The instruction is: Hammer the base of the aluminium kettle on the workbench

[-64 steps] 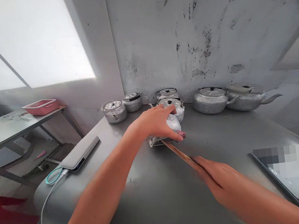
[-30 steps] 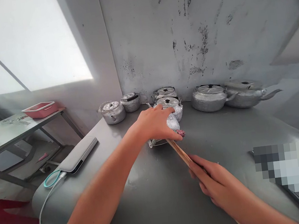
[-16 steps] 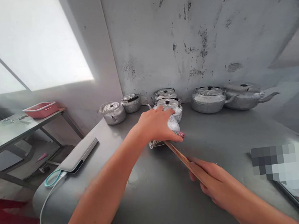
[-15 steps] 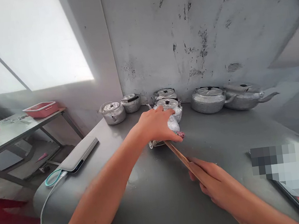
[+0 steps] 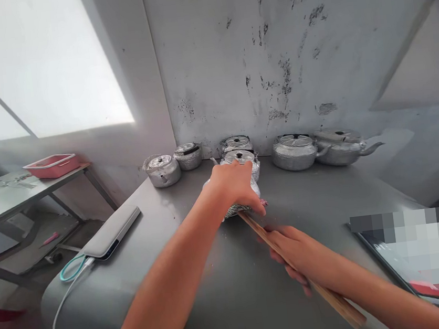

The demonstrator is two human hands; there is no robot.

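- While my right hand (image 5: 287,249) clenches the wooden stick (image 5: 256,227), its long axis slants away-left
- Left hand (image 5: 233,184) arched over the silver vessel (image 5: 255,188); fingertips hidden, cannot tell if pinching
- Vessel beyond and left of my right grip, under my left, the nearer hand

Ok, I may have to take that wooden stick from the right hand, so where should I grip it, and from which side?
Probably by the near end of the wooden stick, pinched across from the person's left. That end juts out past the right hand, while the right forearm runs along the other side and the far end reaches in by the left hand.
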